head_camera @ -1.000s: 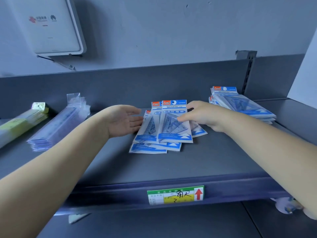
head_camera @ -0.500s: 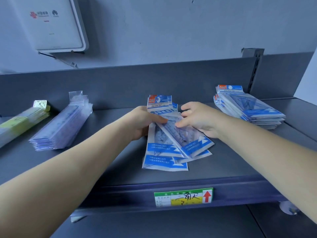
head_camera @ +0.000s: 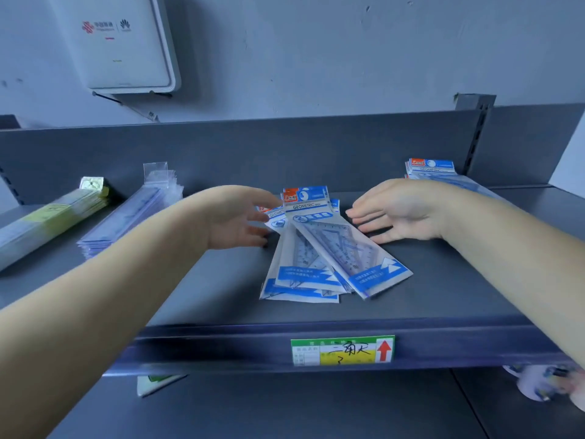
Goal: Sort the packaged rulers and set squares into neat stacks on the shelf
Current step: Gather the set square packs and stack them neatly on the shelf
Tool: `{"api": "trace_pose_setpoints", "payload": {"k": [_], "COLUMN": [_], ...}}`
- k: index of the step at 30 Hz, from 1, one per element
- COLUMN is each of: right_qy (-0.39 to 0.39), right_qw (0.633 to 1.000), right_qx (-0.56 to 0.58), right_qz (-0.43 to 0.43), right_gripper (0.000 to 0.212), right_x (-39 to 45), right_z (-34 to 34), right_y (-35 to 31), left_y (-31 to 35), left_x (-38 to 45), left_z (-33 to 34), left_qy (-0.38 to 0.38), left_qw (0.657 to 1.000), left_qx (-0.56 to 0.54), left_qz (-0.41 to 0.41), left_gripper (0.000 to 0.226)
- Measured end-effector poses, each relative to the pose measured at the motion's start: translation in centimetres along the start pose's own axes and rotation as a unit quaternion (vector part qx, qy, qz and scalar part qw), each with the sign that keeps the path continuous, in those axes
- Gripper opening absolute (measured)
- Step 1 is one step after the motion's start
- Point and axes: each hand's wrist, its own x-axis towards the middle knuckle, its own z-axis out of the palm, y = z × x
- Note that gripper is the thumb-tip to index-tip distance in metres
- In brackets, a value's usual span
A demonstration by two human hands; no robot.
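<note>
Since half a second ago: both hands drawn back off the fanned set-square packets (head_camera: 319, 248), now flanking them; top packet swung further clockwise.

Grey shelf (head_camera: 443, 296) carrying, left to right, a yellow-labelled ruler stack (head_camera: 47, 223), a clear ruler stack (head_camera: 129, 217), the loose fan at centre, and a squared set-square stack (head_camera: 433, 172) at far right. Left hand (head_camera: 234, 220) just beside the fan's left edge, fingers loosely spread, fingertips touching the packet headers, gripping nothing. Right hand (head_camera: 399, 213) flat on the shelf at the fan's right, fingers straight and close together, holding nothing. Step judged: squaring the centre pile. Next move likely calling for both palms pressing inward to align edges, then headers tapped flush.
</note>
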Motion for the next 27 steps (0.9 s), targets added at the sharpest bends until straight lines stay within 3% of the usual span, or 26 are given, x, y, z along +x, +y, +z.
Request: {"api": "trace_pose_setpoints", "payload": {"k": [4, 8, 10, 18, 20, 23, 27], "right_qy": [-0.019, -0.046, -0.025, 0.027, 0.024, 0.012, 0.066], "right_qw": [0.999, 0.992, 0.991, 0.995, 0.995, 0.991, 0.983], "right_qx": [0.041, 0.113, 0.13, 0.09, 0.098, 0.129, 0.107], "right_qz": [0.002, 0.019, 0.017, -0.022, -0.022, -0.036, -0.135], "right_gripper": [0.003, 0.007, 0.009, 0.041, 0.04, 0.019, 0.021], "right_x": [-1.6, -2.3, -2.3, -1.8, -1.6, -1.6, -1.3], "right_z": [-0.2, 0.8, 1.3, 2.6, 2.7, 3.0, 4.2], "right_y": [0.4, 0.8, 0.9, 1.7, 1.6, 1.6, 1.2], "left_y": [-0.4, -1.3, -1.5, -1.3, -1.3, -1.4, -0.5], "left_x": [-3.1, -3.3, -2.6, -1.0, -0.9, -0.8, -1.2], "left_z": [-0.4, 1.2, 2.2, 4.0, 4.1, 4.1, 4.2], "left_qy": [-0.076, -0.066, -0.055, -0.01, -0.015, 0.013, 0.011], "left_qw": [0.995, 0.989, 0.988, 0.998, 0.999, 1.0, 0.991], "left_qx": [-0.047, -0.123, -0.137, -0.042, -0.028, -0.012, -0.059], "left_qz": [-0.048, -0.058, -0.045, -0.035, -0.021, 0.024, 0.124], "left_gripper": [0.036, 0.013, 0.011, 0.011, 0.018, 0.028, 0.017]}}
